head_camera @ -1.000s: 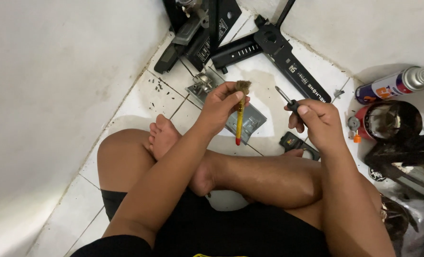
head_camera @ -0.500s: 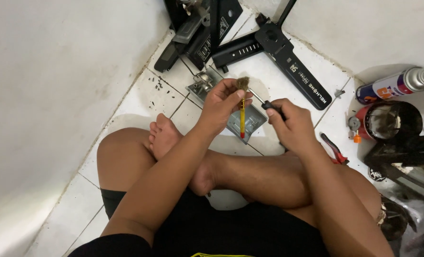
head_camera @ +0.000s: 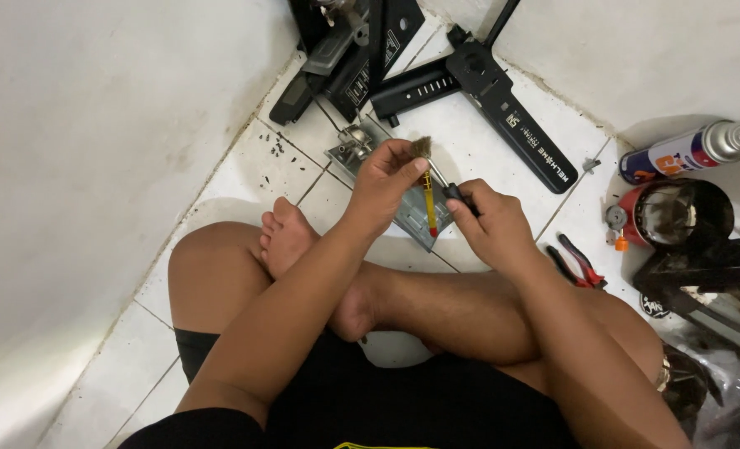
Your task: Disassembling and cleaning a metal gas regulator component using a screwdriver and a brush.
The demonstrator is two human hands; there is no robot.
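I sit cross-legged on a white tiled floor. My left hand (head_camera: 387,179) grips a small brush (head_camera: 427,195) with a yellow and red handle, its brown bristles pointing up. My right hand (head_camera: 490,226) holds a black-handled screwdriver (head_camera: 451,189), and its metal tip touches the brush near the bristles. Both hands hover over a grey metal plate (head_camera: 403,218) lying on the floor in front of my feet.
Black metal frame parts (head_camera: 503,104) lie on the tiles ahead. A spray can (head_camera: 686,151), a dark red-rimmed bowl (head_camera: 673,214) and red-handled pliers (head_camera: 582,262) sit at the right. A white wall runs along the left.
My right hand has moved left from the side, bringing the screwdriver against the brush. The pliers on the floor have come into view. My left hand has stayed nearly still.
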